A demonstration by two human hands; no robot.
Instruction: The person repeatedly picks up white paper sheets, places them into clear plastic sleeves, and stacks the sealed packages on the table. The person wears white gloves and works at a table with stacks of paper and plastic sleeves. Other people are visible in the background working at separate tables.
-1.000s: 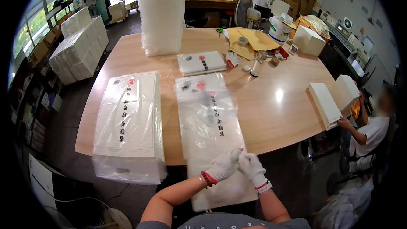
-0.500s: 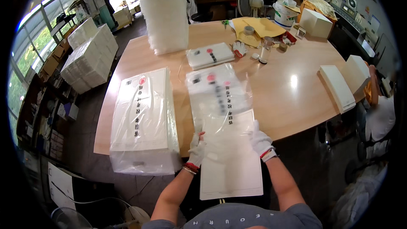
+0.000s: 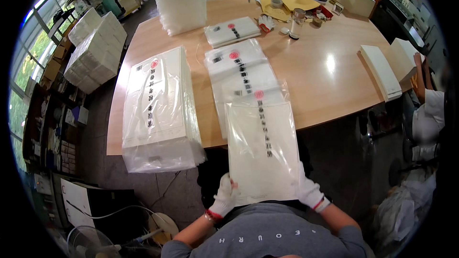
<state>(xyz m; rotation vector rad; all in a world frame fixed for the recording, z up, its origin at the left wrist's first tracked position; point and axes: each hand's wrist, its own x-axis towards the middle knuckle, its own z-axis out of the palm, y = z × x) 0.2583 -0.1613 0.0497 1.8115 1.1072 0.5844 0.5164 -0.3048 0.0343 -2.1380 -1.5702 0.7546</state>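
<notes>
Close to my body, a clear plastic bag with black and red print and a white stack of paper inside (image 3: 262, 172) slants from my lap up to the table edge. White-gloved, my left hand (image 3: 223, 196) grips its lower left side, and my right hand (image 3: 310, 192), gloved too, grips the lower right side. The bag's top end overlaps a pile of flat printed plastic bags (image 3: 241, 69) on the table. To the left lies a tall stack of filled bags (image 3: 160, 100) in clear plastic.
Behind are folded bags (image 3: 232, 32), a tall white bundle (image 3: 179, 5), brown envelopes (image 3: 291, 1), tape, a glass jar (image 3: 297, 19) and a spare glove (image 3: 266, 23). White paper stacks (image 3: 381, 71) stand at the table's right edge, by another person's hands (image 3: 420, 69). Wrapped bundles (image 3: 98, 50) fill the left.
The plastic bag now covers the paper down to the lower end, which was bare before. Both my hands moved down toward my body along its sides, and the view has shifted.
</notes>
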